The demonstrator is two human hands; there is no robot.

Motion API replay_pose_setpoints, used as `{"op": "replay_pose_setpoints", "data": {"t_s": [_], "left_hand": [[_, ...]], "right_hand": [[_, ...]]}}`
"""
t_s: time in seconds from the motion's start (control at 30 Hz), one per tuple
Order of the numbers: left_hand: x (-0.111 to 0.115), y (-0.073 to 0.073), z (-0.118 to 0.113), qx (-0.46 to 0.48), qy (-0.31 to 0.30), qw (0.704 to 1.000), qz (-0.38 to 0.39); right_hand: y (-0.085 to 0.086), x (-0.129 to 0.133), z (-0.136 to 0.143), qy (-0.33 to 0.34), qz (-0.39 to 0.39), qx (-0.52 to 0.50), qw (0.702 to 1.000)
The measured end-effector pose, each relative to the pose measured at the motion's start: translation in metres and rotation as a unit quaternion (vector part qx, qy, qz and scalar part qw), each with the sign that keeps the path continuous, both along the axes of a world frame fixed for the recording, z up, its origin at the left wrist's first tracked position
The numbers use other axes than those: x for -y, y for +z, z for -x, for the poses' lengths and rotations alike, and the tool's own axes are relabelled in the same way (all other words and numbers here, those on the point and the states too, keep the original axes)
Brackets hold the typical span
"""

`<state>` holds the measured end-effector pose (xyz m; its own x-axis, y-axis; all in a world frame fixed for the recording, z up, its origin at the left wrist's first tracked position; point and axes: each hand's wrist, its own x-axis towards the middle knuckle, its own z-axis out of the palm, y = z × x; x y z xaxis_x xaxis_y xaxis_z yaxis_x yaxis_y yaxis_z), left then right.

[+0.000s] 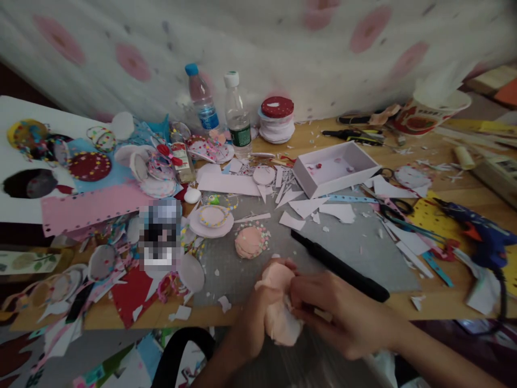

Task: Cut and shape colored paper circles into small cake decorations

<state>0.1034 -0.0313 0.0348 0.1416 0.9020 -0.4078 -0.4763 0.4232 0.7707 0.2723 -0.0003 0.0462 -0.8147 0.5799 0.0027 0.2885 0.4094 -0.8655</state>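
A pale peach, crumpled sheet-like piece (283,323), perhaps paper or fabric, is held over the table's front edge. My left hand (256,307) is closed around its left side. From the right, my right hand (339,307) pinches its edge, with the fingertips partly hidden. Just beyond the hands, a round peach piece (249,241) with small pale bits along its rim lies on the grey cutting mat (226,269). A black pen-like cutter (339,264) lies slantwise on the mat, right of that round piece.
Two plastic bottles (238,118) stand at the back beside a stack of round pieces (277,121). A white open box (335,167) sits behind the mat. Scissors (398,210) and a blue glue gun (480,231) lie right. Paper scraps and beaded discs (212,218) crowd the left.
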Motion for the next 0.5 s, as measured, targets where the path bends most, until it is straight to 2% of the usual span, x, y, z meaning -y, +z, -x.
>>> {"op": "replay_pose_setpoints", "data": {"t_s": [0.07, 0.1, 0.17, 0.23, 0.33, 0.4, 0.5], "left_hand": [[-0.002, 0.001, 0.01, 0.104, -0.076, 0.989, 0.079], [-0.004, 0.002, 0.017, 0.138, -0.089, 0.981, 0.108], [-0.007, 0.006, 0.033, 0.165, -0.073, 0.973, 0.141], [-0.01, 0.01, 0.046, 0.167, -0.038, 0.973, 0.154], [-0.012, 0.014, 0.049, 0.128, 0.043, 0.977, 0.165], [-0.012, 0.011, 0.04, 0.079, 0.099, 0.98, 0.151], [-0.009, 0.0, 0.026, 0.002, 0.149, 0.988, 0.045]], "right_hand": [[0.001, -0.002, -0.013, 0.025, -0.038, 0.004, 0.999], [0.0, -0.003, -0.022, 0.019, -0.054, 0.012, 0.998], [-0.006, -0.006, -0.044, -0.042, -0.086, 0.049, 0.994], [-0.018, -0.009, -0.066, -0.147, -0.127, 0.107, 0.975], [-0.041, -0.01, -0.084, -0.283, -0.21, 0.182, 0.918], [-0.055, -0.007, -0.081, -0.318, -0.244, 0.211, 0.892], [-0.068, -0.001, -0.066, -0.295, -0.249, 0.253, 0.887]]}}
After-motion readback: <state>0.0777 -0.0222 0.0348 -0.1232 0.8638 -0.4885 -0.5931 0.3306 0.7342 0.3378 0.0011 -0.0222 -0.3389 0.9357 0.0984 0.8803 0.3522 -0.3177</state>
